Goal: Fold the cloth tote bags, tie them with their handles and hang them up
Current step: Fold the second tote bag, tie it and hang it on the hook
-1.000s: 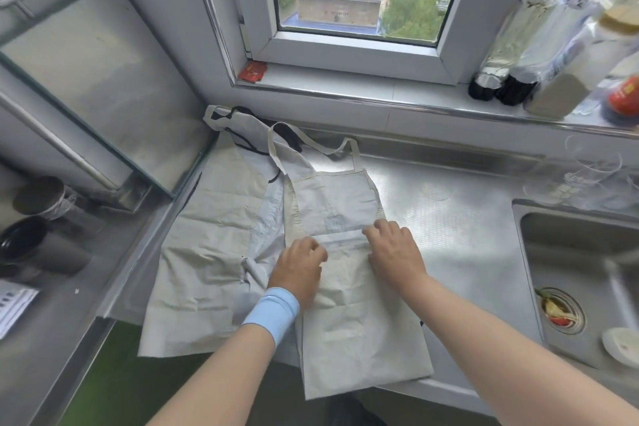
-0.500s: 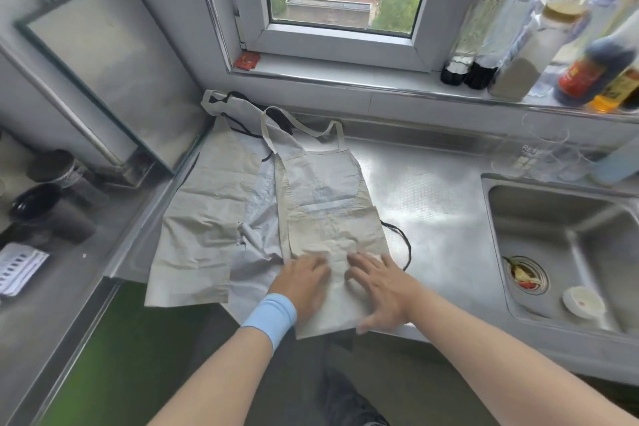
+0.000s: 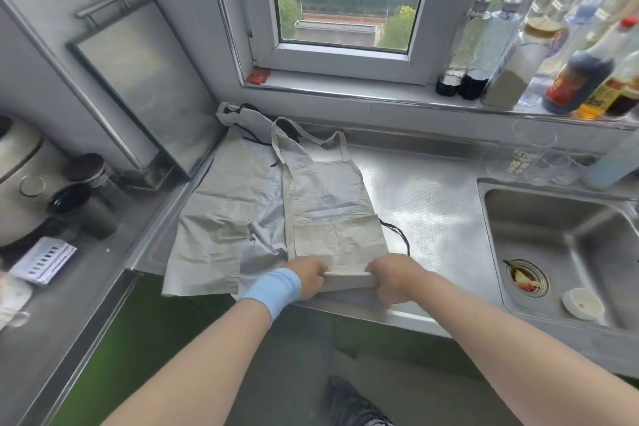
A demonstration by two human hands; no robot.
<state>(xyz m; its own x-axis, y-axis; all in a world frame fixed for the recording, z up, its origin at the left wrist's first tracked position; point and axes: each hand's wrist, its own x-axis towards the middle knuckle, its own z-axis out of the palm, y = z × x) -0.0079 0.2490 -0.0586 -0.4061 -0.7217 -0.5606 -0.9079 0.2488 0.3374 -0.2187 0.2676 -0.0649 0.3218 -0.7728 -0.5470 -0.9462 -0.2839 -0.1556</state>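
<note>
Drawn back from flat pressing to the front edge of the counter [image 3: 432, 204], left hand [image 3: 309, 275] and right hand [image 3: 390, 277] each pinching an end of the rolled bottom hem of the tote bag [image 3: 332, 218]; risk of a skewed roll from uneven pulls

Home kitchen: steel counter [image 3: 432, 204], sink [image 3: 567, 235], sauce bottles [image 3: 574, 79] on windowsill.
</note>
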